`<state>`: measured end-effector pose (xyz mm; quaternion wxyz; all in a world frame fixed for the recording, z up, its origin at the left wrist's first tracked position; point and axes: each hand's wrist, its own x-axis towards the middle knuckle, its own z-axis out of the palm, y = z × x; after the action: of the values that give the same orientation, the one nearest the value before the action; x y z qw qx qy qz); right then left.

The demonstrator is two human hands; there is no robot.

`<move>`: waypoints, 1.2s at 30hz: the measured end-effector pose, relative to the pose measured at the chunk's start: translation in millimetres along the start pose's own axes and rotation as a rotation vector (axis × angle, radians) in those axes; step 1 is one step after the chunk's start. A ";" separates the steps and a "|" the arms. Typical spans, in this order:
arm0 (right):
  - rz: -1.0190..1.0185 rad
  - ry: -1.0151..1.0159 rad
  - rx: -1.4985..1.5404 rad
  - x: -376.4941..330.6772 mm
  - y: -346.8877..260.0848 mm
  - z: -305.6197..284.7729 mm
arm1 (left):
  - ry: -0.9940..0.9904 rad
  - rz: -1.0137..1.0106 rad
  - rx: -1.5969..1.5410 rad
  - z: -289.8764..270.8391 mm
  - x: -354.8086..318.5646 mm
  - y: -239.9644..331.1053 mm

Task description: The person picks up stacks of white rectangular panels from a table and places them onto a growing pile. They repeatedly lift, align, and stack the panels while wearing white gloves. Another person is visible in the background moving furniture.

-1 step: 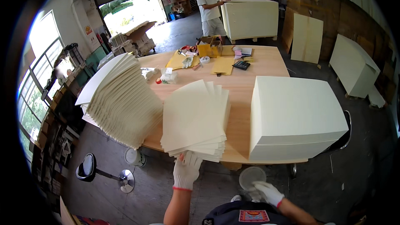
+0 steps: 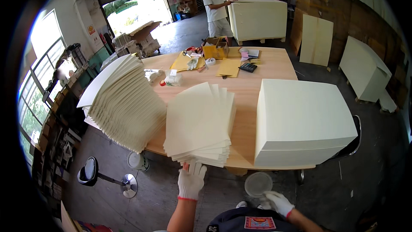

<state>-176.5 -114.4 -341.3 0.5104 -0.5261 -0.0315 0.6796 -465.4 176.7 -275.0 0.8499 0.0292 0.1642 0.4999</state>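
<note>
The fanned cream sheets [image 2: 197,120] lie midway along the table [image 2: 244,116]; my left hand [image 2: 191,184] is at their near edge, whether pinching I can't tell. Uneven pressure there could skew them. My right hand [image 2: 280,203] hangs apart, fingers loosely extended.

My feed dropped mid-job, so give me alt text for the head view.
The white-gloved left hand is at the near edge of the middle stack of pale sheets on a wooden table; the gloved right hand hangs low, apart from the sheets. A fanned stack stands left and a squared stack right, with a co-worker beyond the table.
</note>
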 end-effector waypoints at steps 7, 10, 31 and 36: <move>-0.068 0.133 0.030 -16.2 29.9 -103.3 | -0.058 -0.603 -0.255 -104.6 -67.4 -147.2; -0.198 0.084 -0.085 -14.9 -15.8 -70.6 | 0.017 -0.786 -0.308 -95.3 -80.0 -211.6; -0.196 -0.259 -0.487 12.1 27.5 -82.1 | 0.441 -0.479 0.046 -56.7 -168.7 -238.9; -0.088 -0.137 -0.464 -22.4 15.3 -70.0 | 0.475 -0.597 0.163 -3.9 -134.3 -238.9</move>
<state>-135.9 -172.6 -366.0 0.4014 -0.5801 -0.2443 0.6653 -325.8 -58.2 -296.2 0.8913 -0.0691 0.3967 0.2086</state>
